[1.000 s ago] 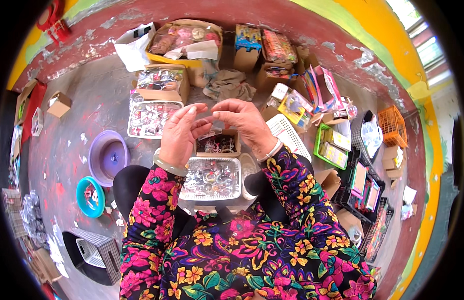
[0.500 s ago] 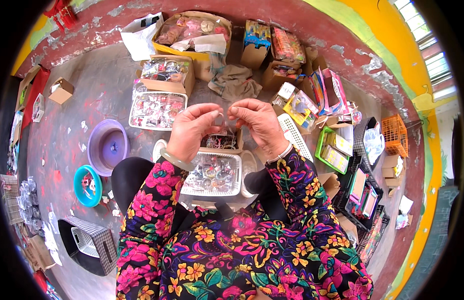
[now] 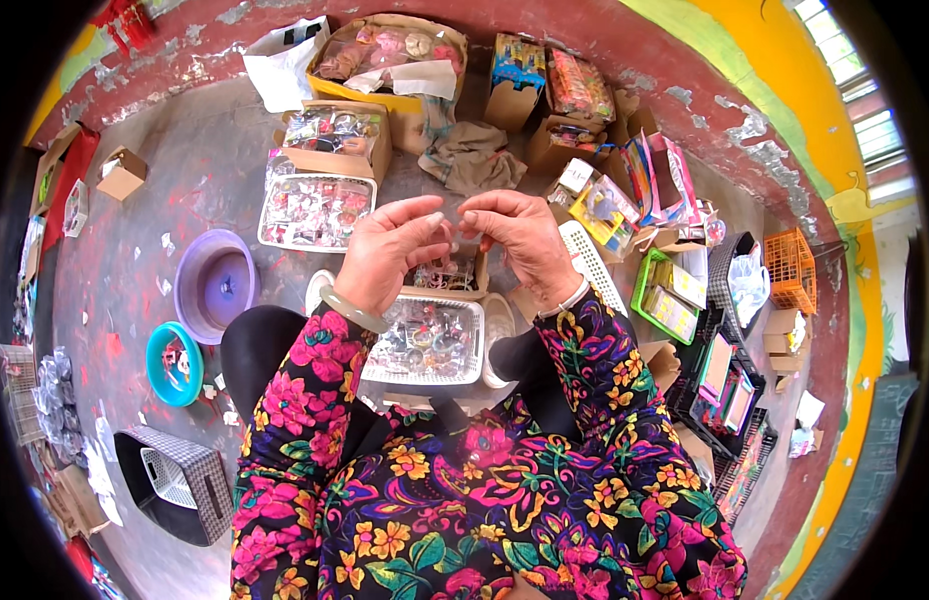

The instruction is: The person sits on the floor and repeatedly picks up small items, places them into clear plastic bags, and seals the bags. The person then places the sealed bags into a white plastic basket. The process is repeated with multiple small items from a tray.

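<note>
Head view: both hands are raised together above a white basket [image 3: 425, 345] of small wrapped trinkets on the person's lap. Left hand [image 3: 385, 255] and right hand [image 3: 520, 240] meet at the fingertips, each pinching a small clear item [image 3: 453, 232] between them; what it is cannot be made out. A small cardboard box [image 3: 447, 275] of similar pieces sits just beyond the basket. A purple bowl [image 3: 215, 285] stands on the floor to the left.
</note>
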Available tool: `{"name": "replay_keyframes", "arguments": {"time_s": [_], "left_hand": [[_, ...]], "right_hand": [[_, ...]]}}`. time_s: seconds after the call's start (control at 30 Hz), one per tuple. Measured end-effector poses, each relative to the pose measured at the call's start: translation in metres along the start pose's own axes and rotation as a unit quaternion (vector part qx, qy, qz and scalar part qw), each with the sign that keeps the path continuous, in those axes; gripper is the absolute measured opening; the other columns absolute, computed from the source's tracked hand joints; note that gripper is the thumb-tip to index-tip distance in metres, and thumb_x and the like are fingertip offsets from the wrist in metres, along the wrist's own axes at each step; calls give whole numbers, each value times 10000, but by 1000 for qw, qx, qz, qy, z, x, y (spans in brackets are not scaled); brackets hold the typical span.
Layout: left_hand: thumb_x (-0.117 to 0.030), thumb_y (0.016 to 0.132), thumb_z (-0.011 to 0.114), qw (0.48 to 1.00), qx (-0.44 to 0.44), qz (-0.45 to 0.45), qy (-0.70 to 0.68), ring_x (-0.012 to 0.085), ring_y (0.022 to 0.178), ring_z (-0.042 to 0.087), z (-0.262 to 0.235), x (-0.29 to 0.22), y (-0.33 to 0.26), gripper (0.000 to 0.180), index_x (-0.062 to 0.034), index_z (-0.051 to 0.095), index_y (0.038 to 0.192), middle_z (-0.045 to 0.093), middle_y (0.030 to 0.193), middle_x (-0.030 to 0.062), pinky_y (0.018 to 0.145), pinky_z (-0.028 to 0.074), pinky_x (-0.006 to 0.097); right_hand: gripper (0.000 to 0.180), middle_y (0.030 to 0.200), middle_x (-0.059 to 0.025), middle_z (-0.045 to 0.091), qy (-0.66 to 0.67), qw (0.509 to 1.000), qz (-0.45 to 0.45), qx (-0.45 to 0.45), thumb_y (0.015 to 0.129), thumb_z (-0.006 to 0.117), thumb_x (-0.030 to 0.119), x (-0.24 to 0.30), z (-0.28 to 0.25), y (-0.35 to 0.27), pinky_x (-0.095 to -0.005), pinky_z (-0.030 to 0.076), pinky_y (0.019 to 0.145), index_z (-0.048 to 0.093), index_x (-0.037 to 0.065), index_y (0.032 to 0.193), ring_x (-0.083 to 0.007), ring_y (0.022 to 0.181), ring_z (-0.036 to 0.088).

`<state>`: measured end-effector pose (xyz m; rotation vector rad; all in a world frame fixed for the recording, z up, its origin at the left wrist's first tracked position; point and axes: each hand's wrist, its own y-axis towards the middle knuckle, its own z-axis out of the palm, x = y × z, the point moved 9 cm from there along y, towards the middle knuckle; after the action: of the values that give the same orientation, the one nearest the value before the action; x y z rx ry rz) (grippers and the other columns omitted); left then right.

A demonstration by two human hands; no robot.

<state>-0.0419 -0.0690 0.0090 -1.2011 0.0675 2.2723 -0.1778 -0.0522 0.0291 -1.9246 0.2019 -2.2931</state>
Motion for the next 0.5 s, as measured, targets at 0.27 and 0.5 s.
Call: {"name": "replay_keyframes", "arguments": {"time_s": [0.27,0.5], "left_hand": [[-82,875,539,1000,0,14,-2,176,876,619,-2,-1,0,191,55,592,997,624,983,139,740,520,241],[-83,881,526,1000,2,-21,-8,187,881,621,-1,4,-1,228,39,553,1071,624,969,143,740,525,251]], "right_hand": [[137,755,-51,645,9,1000,-8,-4,790,637,79,-1,-1,0,-195,432,564,650,5,904,-88,676,587],[194,797,0,626,2,1000,-9,5,796,609,69,2,1,-2,-165,446,583,646,24,982,-51,685,571]]}}
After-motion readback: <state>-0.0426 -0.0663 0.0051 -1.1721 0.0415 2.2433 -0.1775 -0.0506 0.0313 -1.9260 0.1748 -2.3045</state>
